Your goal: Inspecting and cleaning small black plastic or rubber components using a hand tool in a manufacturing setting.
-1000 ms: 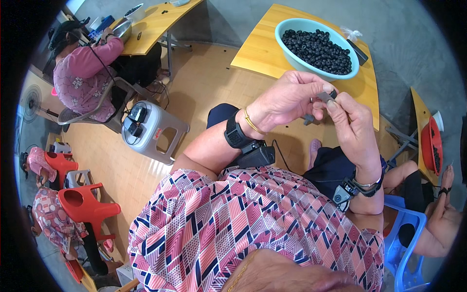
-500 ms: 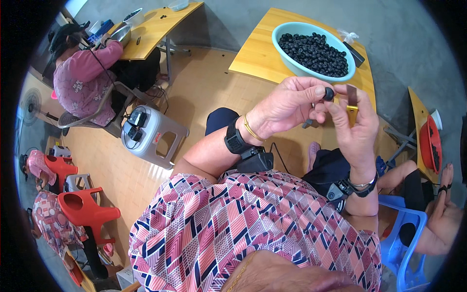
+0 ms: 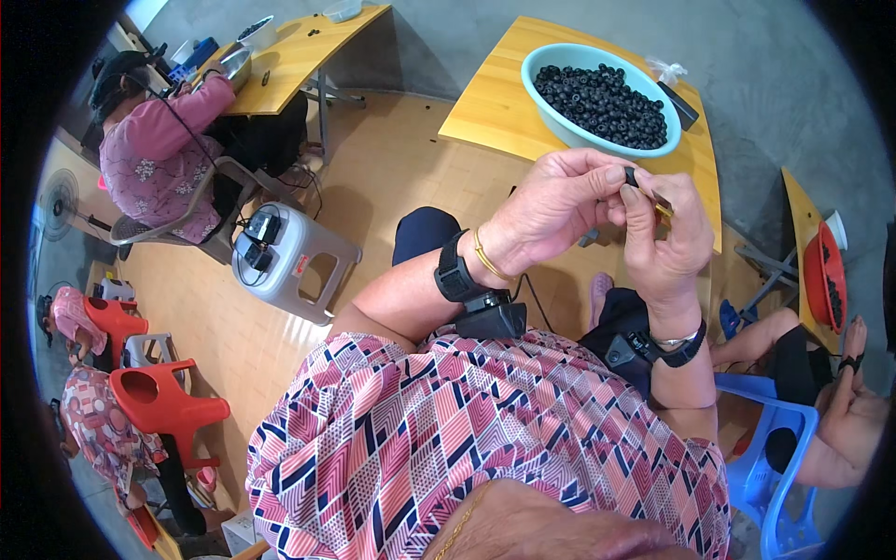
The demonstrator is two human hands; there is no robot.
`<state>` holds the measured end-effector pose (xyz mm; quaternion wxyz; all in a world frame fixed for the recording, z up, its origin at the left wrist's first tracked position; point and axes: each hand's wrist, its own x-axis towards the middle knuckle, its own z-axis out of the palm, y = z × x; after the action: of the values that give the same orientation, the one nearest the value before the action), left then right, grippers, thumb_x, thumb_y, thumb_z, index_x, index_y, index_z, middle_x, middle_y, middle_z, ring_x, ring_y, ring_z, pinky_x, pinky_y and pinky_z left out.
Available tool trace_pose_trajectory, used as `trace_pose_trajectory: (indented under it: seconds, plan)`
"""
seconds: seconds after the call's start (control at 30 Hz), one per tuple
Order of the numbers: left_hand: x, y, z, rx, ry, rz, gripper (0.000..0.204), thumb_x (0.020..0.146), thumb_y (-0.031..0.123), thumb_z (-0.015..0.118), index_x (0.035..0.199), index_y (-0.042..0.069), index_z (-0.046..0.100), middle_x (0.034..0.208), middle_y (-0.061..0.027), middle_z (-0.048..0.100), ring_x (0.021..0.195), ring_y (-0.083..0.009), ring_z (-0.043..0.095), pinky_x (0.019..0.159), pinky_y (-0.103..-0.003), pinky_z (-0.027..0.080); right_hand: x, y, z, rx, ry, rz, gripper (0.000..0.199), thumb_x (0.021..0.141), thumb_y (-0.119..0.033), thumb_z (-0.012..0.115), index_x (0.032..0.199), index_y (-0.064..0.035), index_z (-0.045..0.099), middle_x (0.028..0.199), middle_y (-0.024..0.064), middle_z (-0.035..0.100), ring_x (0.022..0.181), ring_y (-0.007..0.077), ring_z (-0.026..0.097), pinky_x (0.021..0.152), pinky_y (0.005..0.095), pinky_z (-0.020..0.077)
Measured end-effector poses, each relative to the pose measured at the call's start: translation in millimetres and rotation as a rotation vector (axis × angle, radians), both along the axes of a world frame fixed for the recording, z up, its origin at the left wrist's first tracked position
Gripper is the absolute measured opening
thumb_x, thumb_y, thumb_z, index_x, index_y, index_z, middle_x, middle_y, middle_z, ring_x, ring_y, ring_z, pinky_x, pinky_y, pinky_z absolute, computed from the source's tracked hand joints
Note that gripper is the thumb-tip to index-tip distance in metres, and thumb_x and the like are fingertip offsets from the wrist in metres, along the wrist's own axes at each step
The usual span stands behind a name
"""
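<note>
Between the thumb and fingers of my left hand (image 3: 567, 198) is a small black rubber-like round piece (image 3: 630, 175). My right hand (image 3: 665, 238) meets it from the right, its thumb tip up against the piece. A small knife with a yellow handle (image 3: 664, 209) stays gripped in my right hand, mostly covered by the fingers and seen nearly end-on. Just beyond my hands, a pale blue basin (image 3: 602, 143) full of black ring-shaped pieces (image 3: 607, 103) stands on a wooden table (image 3: 490, 103).
A black box (image 3: 679, 107) and a clear plastic bag (image 3: 665, 70) lie beside the basin. A grey stool (image 3: 303, 257) carrying black devices stands at left. Co-workers sit at far left, lower left and right. A blue chair (image 3: 770, 457) and a red basin (image 3: 821, 275) are at right.
My right hand has turned and shifted slightly left, so the knife's blade no longer stands upright in view. The black piece is partly covered by my fingers now.
</note>
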<state>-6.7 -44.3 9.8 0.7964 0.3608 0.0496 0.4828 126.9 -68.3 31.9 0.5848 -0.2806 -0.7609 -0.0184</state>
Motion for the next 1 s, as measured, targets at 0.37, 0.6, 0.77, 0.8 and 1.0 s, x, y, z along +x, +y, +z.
trace_pose_trajectory:
  seconds: [0.37,0.6,0.77,0.8,1.0]
  plan:
    - [6,-4,-2,-0.184,-0.074,0.035,0.015,0.084,0.015,0.054,0.089,0.001,0.058,0.078,-0.0037,0.058,0.067,-0.0102,0.054,0.064,-0.023,0.048,-2,6,-16,0.049,-0.011,-0.037,0.023,0.069,0.007,0.059,0.09,-0.002,0.055,0.075,0.0108,0.056,0.058,0.0204,0.058,0.049,0.0275,0.047]
    - [2,-2,-4,-0.167,-0.047,-0.054,0.023,0.082,0.021,0.058,0.097,0.003,0.056,0.086,-0.001,0.059,0.072,-0.0088,0.054,0.063,-0.022,0.045,1,4,-19,0.052,-0.15,-0.03,0.022,0.071,0.005,0.06,0.09,-0.0034,0.055,0.073,0.0095,0.055,0.06,0.0204,0.059,0.051,0.0277,0.0473]
    - [2,3,-7,-0.09,-0.101,-0.112,0.026,0.082,0.024,0.058,0.097,0.003,0.056,0.086,-0.0009,0.057,0.065,-0.0067,0.046,0.055,-0.019,0.037,4,-6,-9,-0.339,0.155,0.142,0.015,0.077,-0.002,0.059,0.092,-0.0011,0.054,0.08,0.0083,0.058,0.065,0.0137,0.059,0.058,0.0248,0.0472]
    - [1,3,-8,-0.092,-0.101,-0.111,0.026,0.082,0.024,0.058,0.097,0.003,0.056,0.086,-0.0009,0.057,0.065,-0.0067,0.046,0.055,-0.019,0.037,6,-7,-5,-0.376,0.234,0.148,0.016,0.079,-0.004,0.059,0.093,-0.0001,0.054,0.084,0.0082,0.059,0.067,0.0116,0.059,0.061,0.0238,0.0469]
    - [1,0,-3,-0.142,-0.081,-0.188,0.016,0.084,0.017,0.055,0.088,0.002,0.058,0.083,-0.0023,0.056,0.065,-0.0081,0.047,0.053,-0.022,0.039,16,3,6,-0.509,0.081,0.275,0.025,0.076,-0.005,0.062,0.098,0.0021,0.054,0.084,0.007,0.059,0.071,0.0097,0.057,0.063,0.0222,0.0451]
